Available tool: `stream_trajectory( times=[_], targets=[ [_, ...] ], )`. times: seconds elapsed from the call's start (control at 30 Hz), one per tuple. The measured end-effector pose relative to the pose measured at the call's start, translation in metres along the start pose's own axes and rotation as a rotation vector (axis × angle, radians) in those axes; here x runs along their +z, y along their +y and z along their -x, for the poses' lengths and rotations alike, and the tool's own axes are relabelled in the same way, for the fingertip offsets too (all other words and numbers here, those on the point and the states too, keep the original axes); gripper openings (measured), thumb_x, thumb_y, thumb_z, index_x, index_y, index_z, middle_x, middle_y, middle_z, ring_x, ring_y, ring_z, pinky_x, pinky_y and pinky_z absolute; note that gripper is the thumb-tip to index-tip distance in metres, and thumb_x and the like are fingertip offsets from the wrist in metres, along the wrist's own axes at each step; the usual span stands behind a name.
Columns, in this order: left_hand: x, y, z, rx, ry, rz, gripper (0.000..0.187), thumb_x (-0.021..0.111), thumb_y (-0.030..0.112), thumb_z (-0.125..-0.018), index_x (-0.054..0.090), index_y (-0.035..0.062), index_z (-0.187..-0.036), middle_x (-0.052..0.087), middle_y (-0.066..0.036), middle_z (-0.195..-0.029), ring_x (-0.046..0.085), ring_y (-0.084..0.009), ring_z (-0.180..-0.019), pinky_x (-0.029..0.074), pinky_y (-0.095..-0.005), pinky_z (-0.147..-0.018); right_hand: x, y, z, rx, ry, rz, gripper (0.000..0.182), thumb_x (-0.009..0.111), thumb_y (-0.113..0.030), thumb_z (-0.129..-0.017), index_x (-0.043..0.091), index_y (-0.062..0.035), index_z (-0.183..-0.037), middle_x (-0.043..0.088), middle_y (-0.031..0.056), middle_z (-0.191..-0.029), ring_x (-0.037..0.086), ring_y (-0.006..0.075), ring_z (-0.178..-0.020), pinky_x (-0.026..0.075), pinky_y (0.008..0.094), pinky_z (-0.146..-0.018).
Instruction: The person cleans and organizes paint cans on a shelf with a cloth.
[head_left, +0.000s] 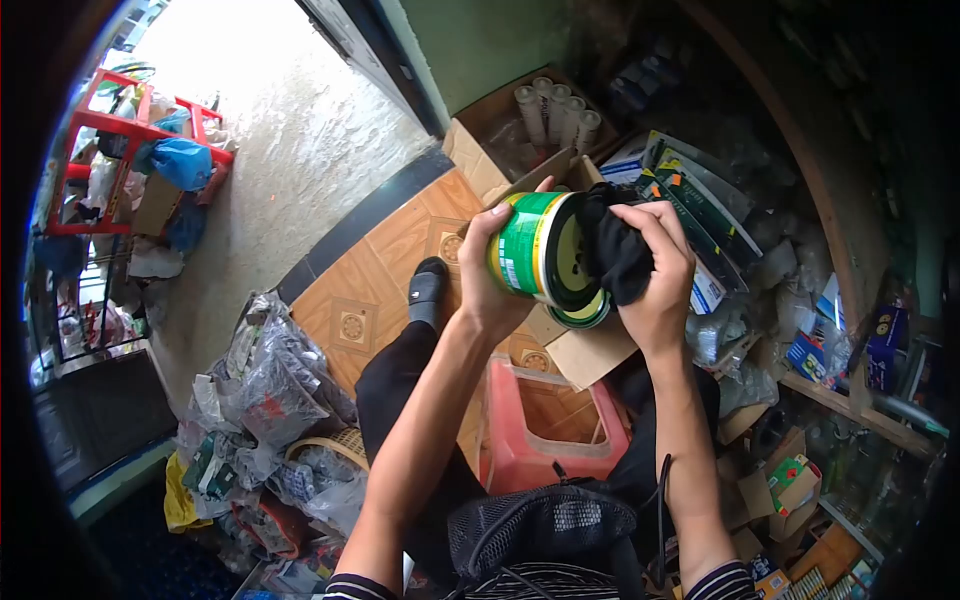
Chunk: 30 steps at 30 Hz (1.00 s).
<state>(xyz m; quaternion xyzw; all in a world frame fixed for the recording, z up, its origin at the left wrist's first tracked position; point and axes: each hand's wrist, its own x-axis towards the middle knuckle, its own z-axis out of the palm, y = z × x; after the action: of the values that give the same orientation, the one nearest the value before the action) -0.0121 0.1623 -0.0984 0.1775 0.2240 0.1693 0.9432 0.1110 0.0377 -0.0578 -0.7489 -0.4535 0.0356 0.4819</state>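
Observation:
My left hand [485,275] is wrapped round a green and yellow tin can [522,243], holding it tilted on its side with one end facing right. In my right hand [660,265] a bunched black cloth [618,250] is pinched, right at the can's round end and covering part of it. Below the held can, the rim of another can [582,312] shows in an open cardboard box [580,350]. A pink-red plastic stool [555,455] stands between my knees.
Several white sealant tubes [560,115] stand in a carton at the back. Flat packages [700,200] lean on the right, above shelves of small boxes. Plastic-wrapped goods [270,380] pile up on the left. Outside the doorway is a red rack [130,130] with bags.

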Motion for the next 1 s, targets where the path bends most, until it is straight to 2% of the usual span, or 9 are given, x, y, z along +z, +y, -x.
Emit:
stream_trajectory(
  times=[0.27, 0.4, 0.5, 0.57, 0.63, 0.7, 0.8, 0.93, 1.0],
  targets=[
    [-0.008, 0.004, 0.000, 0.030, 0.110, -0.156, 0.074, 0.054, 0.047, -0.096, 0.046, -0.0004, -0.153, 0.067, -0.015, -0.132, 0.068, -0.0242, -0.116, 0.053, -0.0380, -0.102, -0.009, -0.010, 0.001, -0.155, -0.216, -0.070, 0.036, 0.074, -0.006, -0.082, 0.070, 0.0042, -0.116, 0.061, 0.0140, -0.099, 0.066, 0.0321, -0.092, 0.054, 0.0396, -0.082],
    [-0.018, 0.014, 0.005, 0.149, 0.116, -0.030, 0.079, 0.055, 0.051, -0.094, 0.044, 0.0009, -0.154, 0.066, -0.015, -0.134, 0.067, -0.0255, -0.118, 0.053, -0.0402, -0.103, -0.008, 0.000, 0.015, -0.181, -0.413, -0.039, 0.028, 0.074, -0.006, -0.081, 0.072, 0.0052, -0.106, 0.062, 0.0145, -0.093, 0.066, 0.0328, -0.091, 0.054, 0.0417, -0.080],
    [0.000, 0.011, 0.014, 0.143, 0.043, -0.077, 0.086, 0.054, 0.055, -0.092, 0.039, 0.0033, -0.159, 0.061, -0.016, -0.142, 0.064, -0.0282, -0.126, 0.049, -0.0424, -0.110, -0.022, 0.005, 0.005, -0.032, -0.262, -0.009, 0.031, 0.075, -0.005, -0.079, 0.073, 0.0046, -0.108, 0.063, 0.0137, -0.093, 0.067, 0.0322, -0.086, 0.054, 0.0403, -0.077],
    [-0.001, -0.001, 0.009, 0.015, 0.007, 0.051, 0.082, 0.054, 0.052, -0.093, 0.040, 0.0042, -0.158, 0.062, -0.016, -0.141, 0.065, -0.0277, -0.123, 0.050, -0.0421, -0.109, -0.013, 0.013, 0.004, -0.090, -0.077, 0.037, 0.033, 0.075, -0.003, -0.079, 0.072, 0.0041, -0.110, 0.063, 0.0130, -0.094, 0.067, 0.0311, -0.087, 0.054, 0.0396, -0.077],
    [0.006, -0.014, 0.009, -0.031, 0.102, -0.002, 0.062, 0.052, 0.053, -0.097, 0.062, 0.0061, -0.137, 0.069, -0.012, -0.132, 0.067, -0.0256, -0.120, 0.052, -0.0410, -0.106, -0.002, 0.004, 0.004, -0.120, 0.004, -0.039, 0.035, 0.075, -0.003, -0.079, 0.070, 0.0036, -0.113, 0.062, 0.0135, -0.098, 0.067, 0.0316, -0.090, 0.054, 0.0399, -0.080],
    [-0.005, -0.022, 0.010, -0.102, 0.213, 0.238, 0.054, 0.054, 0.055, -0.097, 0.071, 0.0086, -0.118, 0.075, -0.009, -0.113, 0.071, -0.0251, -0.106, 0.055, -0.0412, -0.100, 0.000, -0.005, 0.009, -0.132, -0.223, -0.175, 0.033, 0.072, -0.005, -0.084, 0.068, 0.0016, -0.115, 0.062, 0.0140, -0.102, 0.065, 0.0331, -0.096, 0.053, 0.0405, -0.086],
    [-0.011, -0.014, 0.011, -0.006, 0.251, 0.150, 0.059, 0.051, 0.059, -0.097, 0.071, 0.0075, -0.120, 0.075, -0.009, -0.116, 0.071, -0.0252, -0.107, 0.056, -0.0420, -0.098, 0.002, 0.004, 0.014, -0.091, -0.308, -0.204, 0.029, 0.073, -0.006, -0.083, 0.067, 0.0004, -0.111, 0.061, 0.0141, -0.104, 0.061, 0.0351, -0.101, 0.049, 0.0424, -0.093],
    [0.001, -0.012, 0.010, 0.058, 0.109, -0.116, 0.078, 0.037, 0.071, -0.102, 0.061, 0.0049, -0.136, 0.071, -0.011, -0.128, 0.070, -0.0241, -0.114, 0.057, -0.0404, -0.101, 0.010, 0.027, 0.018, 0.179, 0.028, -0.040, 0.034, 0.076, -0.006, -0.080, 0.059, -0.0006, -0.108, 0.058, 0.0161, -0.104, 0.061, 0.0362, -0.102, 0.049, 0.0418, -0.091],
    [0.003, -0.027, 0.015, -0.020, 0.222, 0.012, 0.068, 0.041, 0.064, -0.106, 0.058, 0.0071, -0.140, 0.069, -0.012, -0.132, 0.068, -0.0250, -0.119, 0.057, -0.0423, -0.102, 0.018, 0.024, 0.020, 0.198, 0.097, -0.154, 0.031, 0.074, -0.010, -0.086, 0.059, -0.0002, -0.111, 0.058, 0.0128, -0.103, 0.061, 0.0271, -0.101, 0.048, 0.0366, -0.091]
  ],
)
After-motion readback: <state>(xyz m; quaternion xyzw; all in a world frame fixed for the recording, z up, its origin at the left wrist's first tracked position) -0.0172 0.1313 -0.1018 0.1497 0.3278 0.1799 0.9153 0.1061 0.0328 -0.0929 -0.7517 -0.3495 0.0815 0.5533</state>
